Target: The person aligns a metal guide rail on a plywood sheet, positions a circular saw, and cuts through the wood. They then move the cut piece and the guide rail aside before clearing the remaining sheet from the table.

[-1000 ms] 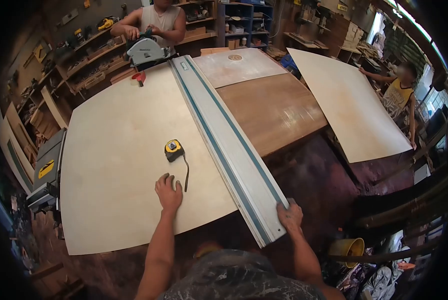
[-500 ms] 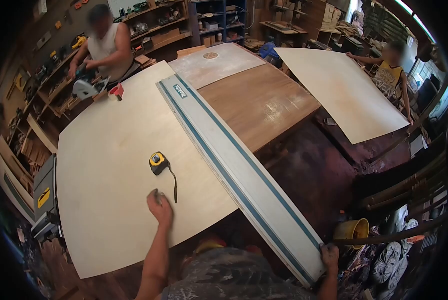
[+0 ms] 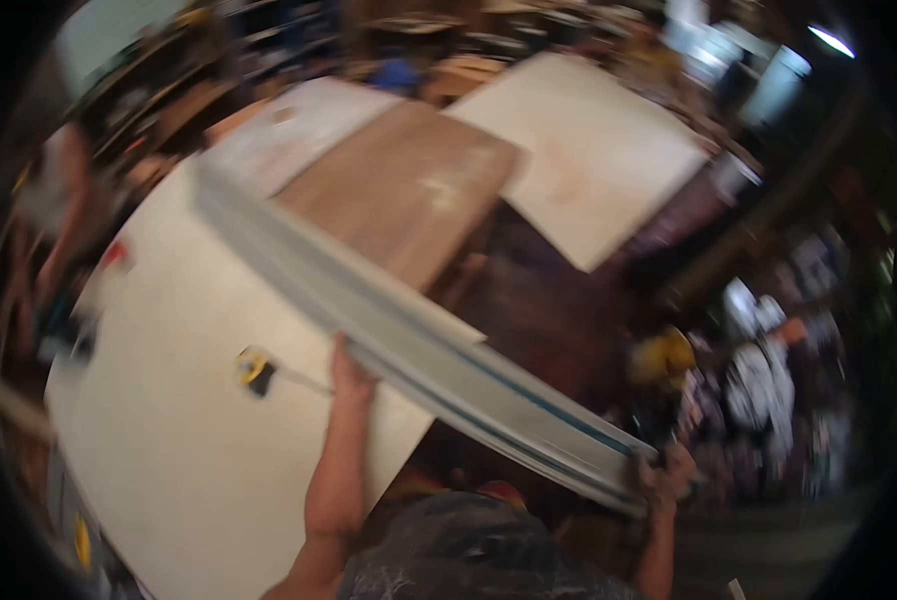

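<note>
A long grey guide rail (image 3: 508, 410) with teal strips slants over a pale plywood sheet (image 3: 158, 400), its near end jutting past the sheet's edge. My right hand (image 3: 670, 474) is closed around that near end. Farther along, my left hand (image 3: 351, 372) is at the rail's left edge, thumb up, fingers mostly hidden and blurred; it appears to grip the edge. Just left of this hand, a yellow and black tape measure (image 3: 255, 370) lies on the sheet with its strap trailing toward my wrist.
A brown board (image 3: 398, 190) and a whitish panel (image 3: 318, 125) lie beyond the rail. Another pale sheet (image 3: 578, 150) is at the back right. A blurred person (image 3: 63, 200) stands at left, near a red tape roll (image 3: 115, 255). A yellow bucket (image 3: 663, 357) sits at right.
My left hand has moved from beside the tape measure to the rail's edge. The rail has swung to a flatter slant, and my view has turned right.
</note>
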Demonstrator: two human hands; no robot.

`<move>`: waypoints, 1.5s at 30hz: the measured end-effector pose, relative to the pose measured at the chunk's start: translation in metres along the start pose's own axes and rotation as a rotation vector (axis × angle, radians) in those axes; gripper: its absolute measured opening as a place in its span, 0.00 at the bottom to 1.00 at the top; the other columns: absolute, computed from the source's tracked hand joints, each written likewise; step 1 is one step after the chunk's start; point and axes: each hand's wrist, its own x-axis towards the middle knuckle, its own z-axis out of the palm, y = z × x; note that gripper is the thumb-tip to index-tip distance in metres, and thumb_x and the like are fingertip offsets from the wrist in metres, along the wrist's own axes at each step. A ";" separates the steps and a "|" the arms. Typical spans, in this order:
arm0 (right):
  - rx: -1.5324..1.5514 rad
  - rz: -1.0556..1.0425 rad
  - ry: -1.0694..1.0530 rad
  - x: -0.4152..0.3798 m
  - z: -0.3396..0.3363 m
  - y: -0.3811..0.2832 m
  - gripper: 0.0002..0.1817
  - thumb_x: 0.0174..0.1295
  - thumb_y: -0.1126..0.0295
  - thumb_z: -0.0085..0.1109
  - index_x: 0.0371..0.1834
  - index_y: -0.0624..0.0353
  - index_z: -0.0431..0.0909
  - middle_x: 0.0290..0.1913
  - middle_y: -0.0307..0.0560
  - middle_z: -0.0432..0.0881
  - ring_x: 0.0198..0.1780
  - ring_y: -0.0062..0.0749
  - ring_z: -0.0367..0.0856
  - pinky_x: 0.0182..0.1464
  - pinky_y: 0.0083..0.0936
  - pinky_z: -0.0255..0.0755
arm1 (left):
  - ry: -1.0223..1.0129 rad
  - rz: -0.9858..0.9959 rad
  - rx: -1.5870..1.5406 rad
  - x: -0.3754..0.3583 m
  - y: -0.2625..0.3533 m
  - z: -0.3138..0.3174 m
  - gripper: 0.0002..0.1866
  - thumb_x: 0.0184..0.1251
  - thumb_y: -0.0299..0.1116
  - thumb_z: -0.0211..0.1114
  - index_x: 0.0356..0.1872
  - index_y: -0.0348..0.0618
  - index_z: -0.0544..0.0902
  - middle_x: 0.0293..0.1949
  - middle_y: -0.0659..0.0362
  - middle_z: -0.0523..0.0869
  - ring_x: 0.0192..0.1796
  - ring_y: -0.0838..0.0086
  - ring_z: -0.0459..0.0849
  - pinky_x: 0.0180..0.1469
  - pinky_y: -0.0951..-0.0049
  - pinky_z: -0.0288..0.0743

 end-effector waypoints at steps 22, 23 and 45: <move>0.363 1.015 -0.143 -0.087 -0.101 -0.218 0.21 0.71 0.54 0.63 0.54 0.60 0.82 0.44 0.62 0.88 0.47 0.59 0.87 0.51 0.44 0.82 | -1.078 0.244 0.449 -0.199 -0.184 0.184 0.30 0.72 0.46 0.71 0.65 0.35 0.76 0.58 0.51 0.82 0.60 0.66 0.80 0.64 0.61 0.74; 0.381 1.068 -0.033 -0.103 -0.102 -0.211 0.20 0.71 0.54 0.64 0.55 0.59 0.82 0.46 0.61 0.88 0.46 0.56 0.87 0.48 0.41 0.82 | -1.105 0.247 0.517 -0.239 -0.187 0.192 0.27 0.72 0.43 0.71 0.62 0.34 0.77 0.54 0.53 0.83 0.56 0.67 0.80 0.62 0.62 0.74; -0.369 1.064 0.541 -0.181 -0.358 -0.100 0.28 0.74 0.50 0.62 0.52 0.72 0.78 0.47 0.69 0.83 0.45 0.66 0.80 0.51 0.50 0.73 | -1.685 0.115 0.488 -0.641 -0.333 0.276 0.46 0.55 0.58 0.82 0.57 0.21 0.78 0.49 0.37 0.88 0.54 0.52 0.87 0.60 0.58 0.78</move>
